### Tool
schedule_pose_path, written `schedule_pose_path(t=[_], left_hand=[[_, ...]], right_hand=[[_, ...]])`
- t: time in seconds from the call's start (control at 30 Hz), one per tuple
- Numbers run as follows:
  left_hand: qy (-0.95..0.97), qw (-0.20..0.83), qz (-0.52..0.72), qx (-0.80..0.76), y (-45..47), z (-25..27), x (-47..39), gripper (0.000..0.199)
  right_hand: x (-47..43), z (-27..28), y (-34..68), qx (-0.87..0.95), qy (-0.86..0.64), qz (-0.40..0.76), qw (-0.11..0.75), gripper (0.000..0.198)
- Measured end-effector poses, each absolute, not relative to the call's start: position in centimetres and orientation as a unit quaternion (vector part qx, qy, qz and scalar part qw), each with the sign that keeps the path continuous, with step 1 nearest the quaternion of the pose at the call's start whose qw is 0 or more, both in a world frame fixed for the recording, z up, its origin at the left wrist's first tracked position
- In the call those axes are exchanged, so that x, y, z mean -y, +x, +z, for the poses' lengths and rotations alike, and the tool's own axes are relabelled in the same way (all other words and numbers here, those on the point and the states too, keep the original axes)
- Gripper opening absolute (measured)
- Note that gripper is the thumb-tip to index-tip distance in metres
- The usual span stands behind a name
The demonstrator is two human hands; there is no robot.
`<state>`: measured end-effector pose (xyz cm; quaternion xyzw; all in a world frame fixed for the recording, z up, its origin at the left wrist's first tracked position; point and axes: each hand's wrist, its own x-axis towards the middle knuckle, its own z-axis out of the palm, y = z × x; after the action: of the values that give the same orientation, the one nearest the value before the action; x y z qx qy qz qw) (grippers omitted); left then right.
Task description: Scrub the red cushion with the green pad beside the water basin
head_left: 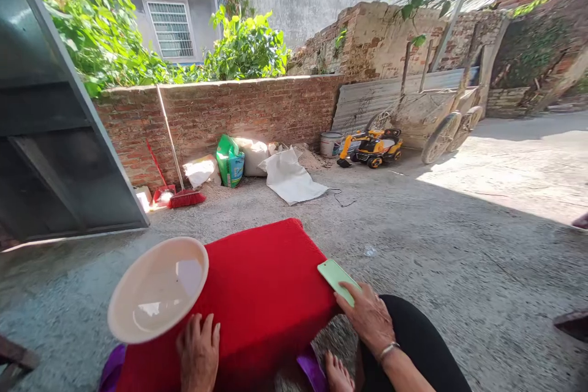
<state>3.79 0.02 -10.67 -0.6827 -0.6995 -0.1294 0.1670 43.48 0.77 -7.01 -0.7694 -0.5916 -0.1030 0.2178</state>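
Note:
A red cloth [271, 285] covers the low table in front of me. My left hand [199, 349] rests on its near edge, just below the basin, fingers a little bent and apart with nothing in them. A pale pink basin [133, 285] holding clear water stands at the table's left side. At the right corner, my right hand [367, 312] grips the near end of a light green phone [334, 275], which lies slanted over the cloth's edge. A bracelet circles the right wrist.
A dark metal door [68, 135] stands at left. By the brick wall [229, 110] are a red broom [186, 198], a dustpan [163, 194], a green sack [229, 162] and a white sheet [294, 177]. Farther right are a toy excavator [374, 147] and a wheeled cart [427, 113].

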Motion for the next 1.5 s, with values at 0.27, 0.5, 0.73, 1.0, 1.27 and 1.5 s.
schedule_pose_path(t=[0.27, 0.5, 0.73, 1.0, 1.27, 1.5], left_hand=[[-0.670, 0.172, -0.157, 0.705, 4.7, -10.9, -0.1, 0.033], [-0.684, 0.154, -0.156, 0.696, 4.1, -11.2, -0.2, 0.032], [-0.669, 0.218, -0.201, 0.681, 4.2, -12.1, -0.6, 0.032], [-0.672, 0.256, -0.218, 0.659, 4.5, -12.0, -0.7, 0.031], [-0.671, 0.249, -0.212, 0.666, 4.7, -11.5, -0.3, 0.029], [-0.664, 0.236, -0.210, 0.678, 5.3, -11.0, -0.1, 0.027]], right_hand=[[-0.5, -7.3, 44.3, 0.569, -0.779, -0.076, 0.251, 0.036], [-1.6, -7.4, 43.4, 0.573, -0.778, -0.070, 0.247, 0.034], [-1.3, -7.3, 45.2, 0.541, -0.789, -0.064, 0.285, 0.038], [0.0, -7.0, 38.5, 0.708, -0.619, 0.010, 0.340, 0.030], [0.2, -6.9, 39.0, 0.685, -0.675, 0.004, 0.275, 0.030], [-0.5, -6.5, 42.0, 0.607, -0.737, -0.026, 0.297, 0.030]])
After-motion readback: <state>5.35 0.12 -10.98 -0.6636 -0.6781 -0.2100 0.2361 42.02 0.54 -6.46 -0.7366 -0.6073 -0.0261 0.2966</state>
